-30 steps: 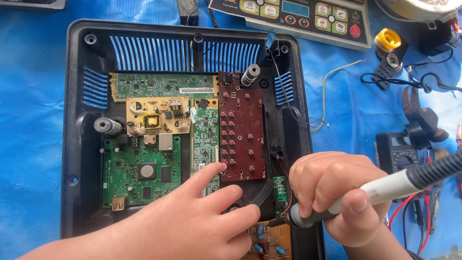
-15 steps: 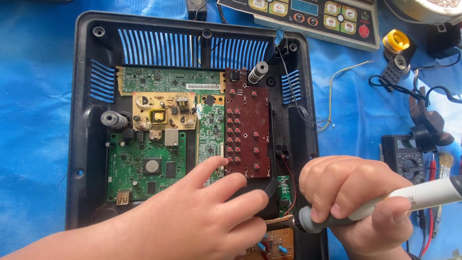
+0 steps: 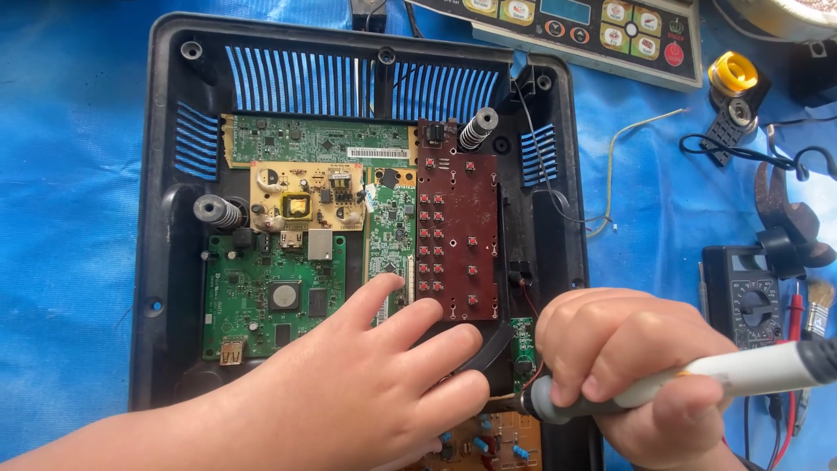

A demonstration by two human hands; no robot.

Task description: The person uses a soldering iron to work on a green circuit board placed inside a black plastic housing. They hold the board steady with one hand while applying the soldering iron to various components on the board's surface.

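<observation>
The tip of the soldering iron (image 3: pixel 697 379) is hidden beneath the right hand (image 3: pixel 623 366) gripping it, and its cord end runs off the right edge. The left hand (image 3: pixel 349 392) covers the housing's (image 3: pixel 161 262) lower boards; its forearm is cropped.

The left hand (image 3: pixel 357 384) comes in from the bottom left, with its arm along the bottom edge. It lies flat, palm down. Its fingers (image 3: pixel 384 292) are spread a little and point up and to the right. The pointer finger reaches the farthest. The right hand (image 3: pixel 632 366) is at the bottom right. It is curled into a fist, knuckles up. Its thumb presses along the bottom of the fist. The two hands are near each other but do not touch.
</observation>
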